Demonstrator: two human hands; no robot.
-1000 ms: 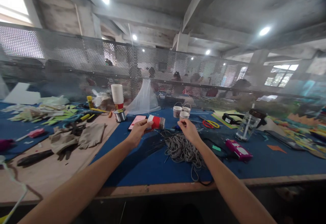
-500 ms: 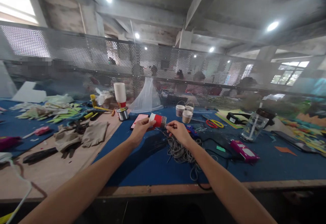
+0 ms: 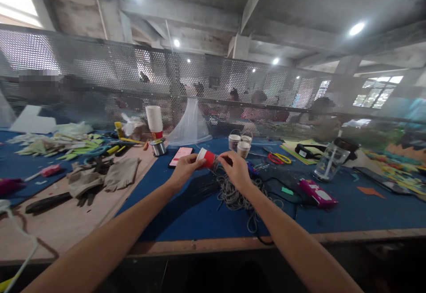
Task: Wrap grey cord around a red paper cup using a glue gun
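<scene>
A red paper cup (image 3: pixel 208 158) with a white rim lies tilted on its side in the air, held by my left hand (image 3: pixel 185 168) around its rim end. Grey cord (image 3: pixel 215 165) is wound about the cup's far end. There the closed fingers of my right hand (image 3: pixel 235 168) pinch the cord against the cup; the exact fingertip contact is partly hidden. Below both hands, a loose heap of grey cord (image 3: pixel 231 194) rests on the blue mat (image 3: pixel 166 222).
Behind the hands lie a phone (image 3: pixel 180 156), a solder wire spool (image 3: pixel 158 148) and stacked paper cups (image 3: pixel 154 120). Several small cord-wrapped buckets (image 3: pixel 244 148) stand mid-table. Scissors (image 3: pixel 279 158), a magenta box (image 3: pixel 317 193) and a clear jug (image 3: pixel 328 163) are rightward; gloves (image 3: pixel 121 174) leftward.
My left hand has tipped the cup so its far end points more downward. My right hand has shifted closer, its fingers now up against the cup's wound end.
</scene>
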